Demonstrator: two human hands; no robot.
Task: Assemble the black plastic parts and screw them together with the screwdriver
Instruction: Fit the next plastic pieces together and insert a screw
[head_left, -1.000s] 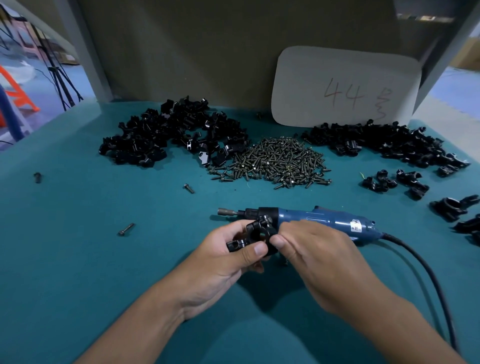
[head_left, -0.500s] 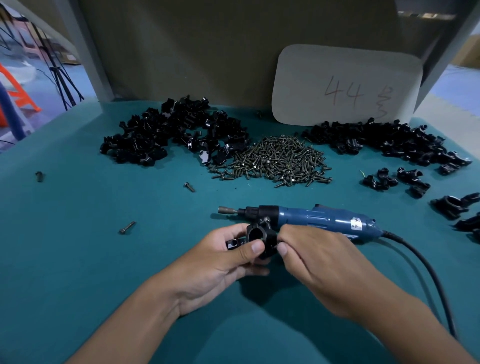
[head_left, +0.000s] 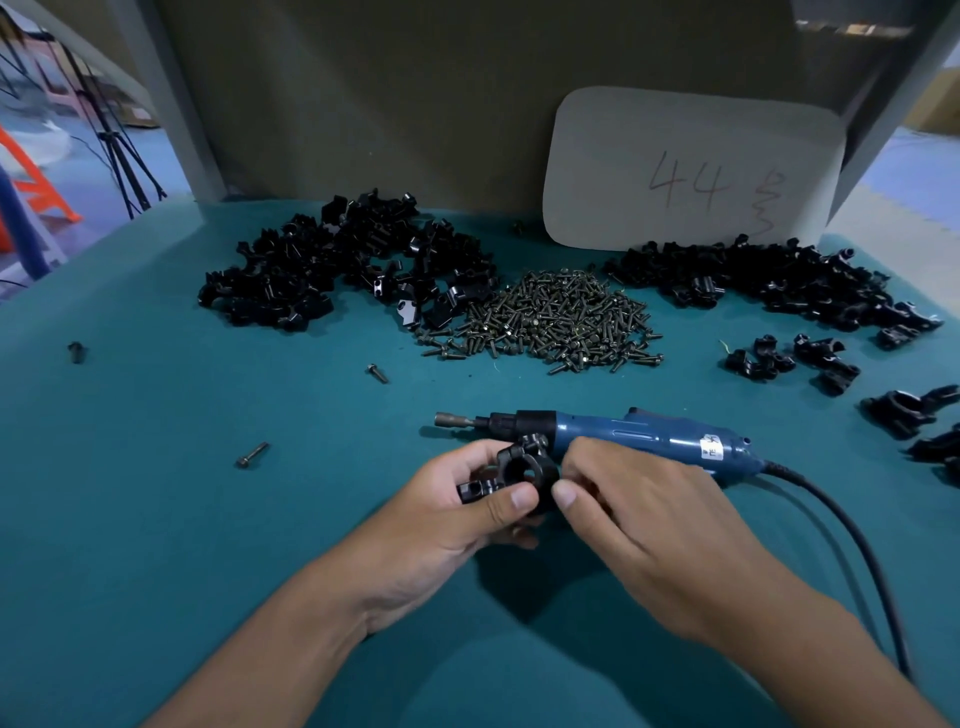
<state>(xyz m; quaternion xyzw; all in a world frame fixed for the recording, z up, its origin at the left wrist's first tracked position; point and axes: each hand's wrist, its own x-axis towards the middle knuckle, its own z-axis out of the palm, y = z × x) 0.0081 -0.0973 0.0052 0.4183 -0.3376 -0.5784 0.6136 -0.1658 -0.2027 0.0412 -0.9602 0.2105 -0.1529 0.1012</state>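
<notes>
A black plastic clamp assembly with a round hole is held just above the teal table, near its middle. My left hand grips it from the left, thumb across its front. My right hand pinches its right side with thumb and fingers. A screw head shows at the top of the part. The blue electric screwdriver lies on the table just behind my hands, its bit pointing left and its black cable running off to the right.
A heap of screws lies at centre back, between two piles of black parts. Several finished-looking black pieces sit at the right. Loose screws lie on the left. A white card leans against the back wall.
Both hands have turned the black assembly slightly, so its round hole now faces the camera. The screwdriver has not moved.
</notes>
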